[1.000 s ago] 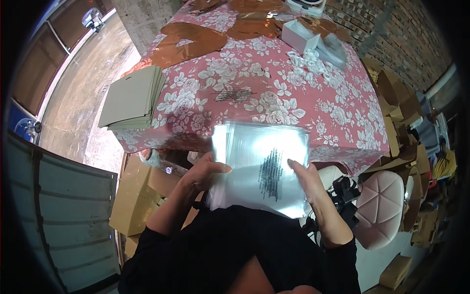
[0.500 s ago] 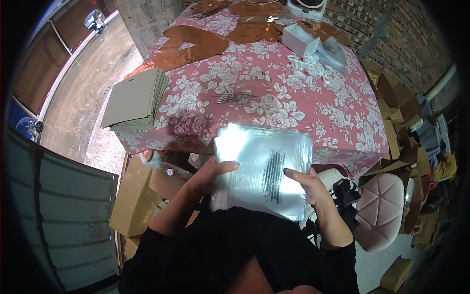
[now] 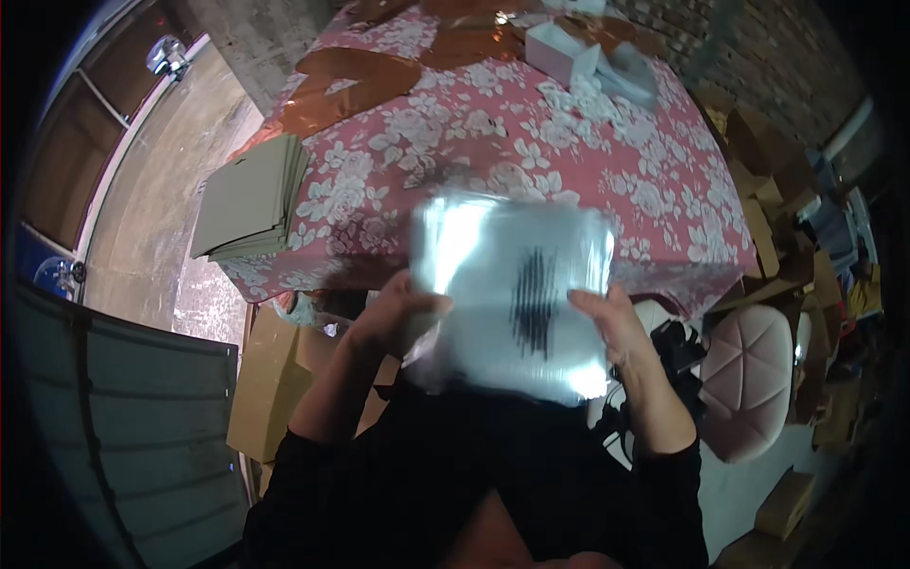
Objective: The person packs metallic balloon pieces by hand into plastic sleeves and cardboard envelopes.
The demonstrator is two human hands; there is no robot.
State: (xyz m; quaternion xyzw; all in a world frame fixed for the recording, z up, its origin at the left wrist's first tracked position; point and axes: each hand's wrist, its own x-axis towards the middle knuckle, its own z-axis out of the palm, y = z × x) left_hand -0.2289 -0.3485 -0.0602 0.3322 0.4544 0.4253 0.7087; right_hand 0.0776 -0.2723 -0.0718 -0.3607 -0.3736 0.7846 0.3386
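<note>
Over the front edge of the desk [image 3: 654,204], draped in pink cloth with white flowers, the head view is showing a squarish stack of clear, glossy plastic sleeves [image 3: 479,313] with a dark printed block. Compared with half a second ago, the stack is reaching farther across that edge and blurring at its margins, so it is probably being shifted or evened up between the hands rather than resting. The left hand [image 3: 387,313] is gripping its left side, thumb lying on top; the right hand [image 3: 614,321] is gripping the right side, thumb pointing inward near the print. The undersides of both grips are staying hidden. Both forearms are angling inward from below, elbows spreading wide. Olive-grey flat cards [image 3: 242,194] are lying at the desk's front-left corner.
</note>
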